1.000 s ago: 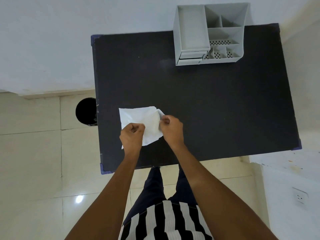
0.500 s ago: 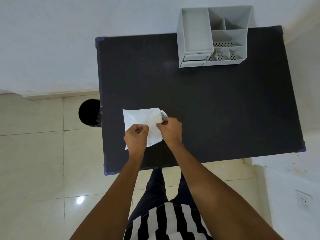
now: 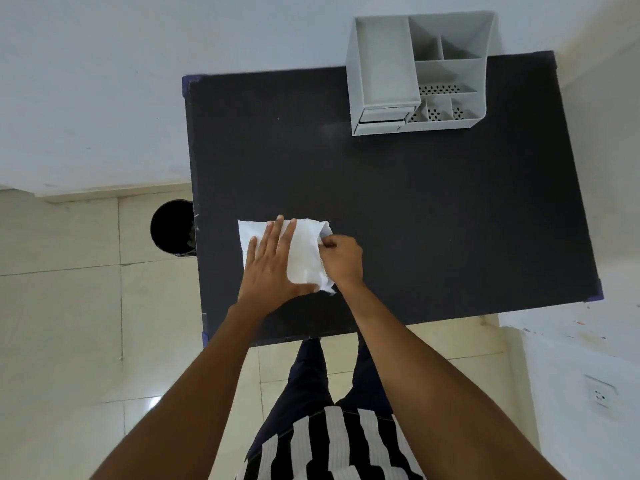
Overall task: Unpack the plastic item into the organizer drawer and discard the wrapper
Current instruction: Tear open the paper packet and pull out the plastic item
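The left hand (image 3: 273, 261) lies flat and open on the wrapper (image 3: 304, 251), while the right hand (image 3: 341, 259) pinches its right end, nearest the opening.

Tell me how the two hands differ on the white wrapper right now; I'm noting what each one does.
The left hand lies open and flat, fingers spread, pressing the white wrapper onto the black table. The right hand is curled, with its fingertips closed in a pinch grip on the wrapper's right edge. The left covers the wrapper's middle and left side; the right sits at its edge, mostly over bare table. Both touch the same wrapper.
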